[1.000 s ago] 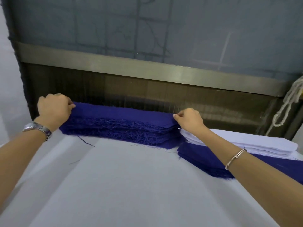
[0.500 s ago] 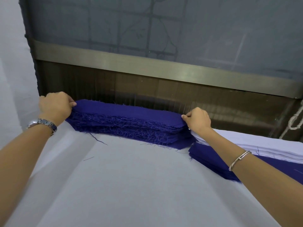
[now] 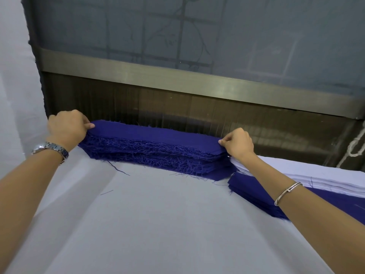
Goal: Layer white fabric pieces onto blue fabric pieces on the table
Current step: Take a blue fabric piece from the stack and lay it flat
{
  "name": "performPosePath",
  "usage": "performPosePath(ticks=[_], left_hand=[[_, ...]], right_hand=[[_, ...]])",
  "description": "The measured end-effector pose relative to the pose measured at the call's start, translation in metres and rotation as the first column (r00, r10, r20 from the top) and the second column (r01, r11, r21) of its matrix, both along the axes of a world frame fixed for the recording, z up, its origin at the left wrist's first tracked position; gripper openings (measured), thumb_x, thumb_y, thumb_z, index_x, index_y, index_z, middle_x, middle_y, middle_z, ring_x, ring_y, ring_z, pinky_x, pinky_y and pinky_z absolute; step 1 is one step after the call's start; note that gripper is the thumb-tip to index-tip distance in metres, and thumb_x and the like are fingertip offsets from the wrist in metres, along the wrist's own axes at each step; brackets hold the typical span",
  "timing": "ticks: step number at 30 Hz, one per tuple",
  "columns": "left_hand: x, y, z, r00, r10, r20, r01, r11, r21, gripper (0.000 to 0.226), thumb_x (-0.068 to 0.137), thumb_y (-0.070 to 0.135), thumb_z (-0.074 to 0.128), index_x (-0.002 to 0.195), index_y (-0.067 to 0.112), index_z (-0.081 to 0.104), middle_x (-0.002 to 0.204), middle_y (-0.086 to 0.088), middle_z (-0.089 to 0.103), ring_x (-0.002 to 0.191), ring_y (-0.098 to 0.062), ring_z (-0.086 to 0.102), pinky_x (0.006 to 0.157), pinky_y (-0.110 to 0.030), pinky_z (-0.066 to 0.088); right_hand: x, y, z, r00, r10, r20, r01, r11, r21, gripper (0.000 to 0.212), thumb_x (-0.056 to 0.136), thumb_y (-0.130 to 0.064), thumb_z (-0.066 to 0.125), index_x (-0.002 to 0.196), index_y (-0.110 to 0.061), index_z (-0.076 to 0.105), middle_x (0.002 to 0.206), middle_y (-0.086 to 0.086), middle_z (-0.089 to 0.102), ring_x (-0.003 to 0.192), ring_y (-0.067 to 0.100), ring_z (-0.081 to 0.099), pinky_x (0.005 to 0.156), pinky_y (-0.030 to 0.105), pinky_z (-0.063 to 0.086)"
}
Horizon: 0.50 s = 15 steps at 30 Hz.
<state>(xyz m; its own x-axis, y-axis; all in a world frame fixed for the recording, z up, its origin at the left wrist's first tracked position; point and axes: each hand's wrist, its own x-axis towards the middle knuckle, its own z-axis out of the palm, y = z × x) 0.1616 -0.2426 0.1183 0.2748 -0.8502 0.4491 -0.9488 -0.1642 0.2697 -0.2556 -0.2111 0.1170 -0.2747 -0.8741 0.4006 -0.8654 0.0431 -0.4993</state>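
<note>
Partly hidden fingers [image 3: 88,126] on blue stack [image 3: 158,133]

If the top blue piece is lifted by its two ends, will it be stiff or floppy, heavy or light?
Probably floppy: the top blue piece is thin cloth, pinched at its ends by the left hand and right hand, so the middle would likely sag. Likely light, being one layer of many. Its frayed threads may cling to the stack below.

Behind the left hand [image 3: 67,128]: silver metal wristwatch [image 3: 50,150], link bracelet, polished and reflective. Behind the right hand [image 3: 238,143]: thin silver bangle [image 3: 287,192], one slim band with a small bead-like joint; both forearms bare.
</note>
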Motion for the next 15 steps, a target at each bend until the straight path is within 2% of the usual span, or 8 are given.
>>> performPosePath(ticks=[8,10,13,15], left_hand=[[-0.0006,-0.0005,-0.0044,0.999,-0.019,-0.029,0.019,0.999,-0.027,0.031,0.099,0.032,0.057,0.109,0.008,0.074,0.093,-0.017,0.070,0.095,-0.038,0.063,0.094,-0.052,0.050],[-0.0008,-0.0006,-0.0047,0.999,-0.021,-0.032,0.020,0.999,-0.026,0.031,0.099,0.032,0.056,0.110,0.007,0.073,0.094,-0.017,0.070,0.095,-0.038,0.063,0.094,-0.053,0.050],[-0.0008,-0.0004,-0.0049,1.000,-0.019,-0.024,0.018,0.999,-0.028,0.031,0.099,0.031,0.056,0.110,0.008,0.073,0.094,-0.017,0.070,0.095,-0.038,0.063,0.094,-0.053,0.050],[-0.0010,-0.0002,-0.0050,1.000,-0.015,-0.018,0.014,0.999,-0.030,0.031,0.099,0.031,0.056,0.109,0.008,0.073,0.094,-0.018,0.070,0.095,-0.038,0.063,0.093,-0.053,0.050]], right_hand=[[-0.0009,-0.0012,-0.0030,0.996,0.045,-0.078,-0.046,0.999,-0.003,0.021,0.098,-0.015,0.062,0.091,-0.001,0.077,0.090,0.013,0.072,0.088,0.027,0.067,0.076,0.034,0.051],[-0.0004,0.0000,-0.0037,0.983,0.054,-0.177,-0.059,0.998,-0.021,0.022,0.100,-0.014,0.059,0.091,0.000,0.074,0.097,0.012,0.066,0.092,0.028,0.064,0.079,0.036,0.052],[0.0017,0.0013,-0.0023,0.911,0.077,-0.405,-0.099,0.995,-0.034,0.021,0.101,-0.015,0.055,0.100,-0.001,0.070,0.113,0.013,0.059,0.104,0.029,0.057,0.082,0.036,0.047],[-0.0004,-0.0018,0.0007,0.896,0.122,-0.428,-0.133,0.991,0.004,0.019,0.102,-0.015,0.054,0.103,-0.004,0.069,0.114,0.012,0.062,0.104,0.030,0.060,0.084,0.039,0.049]])
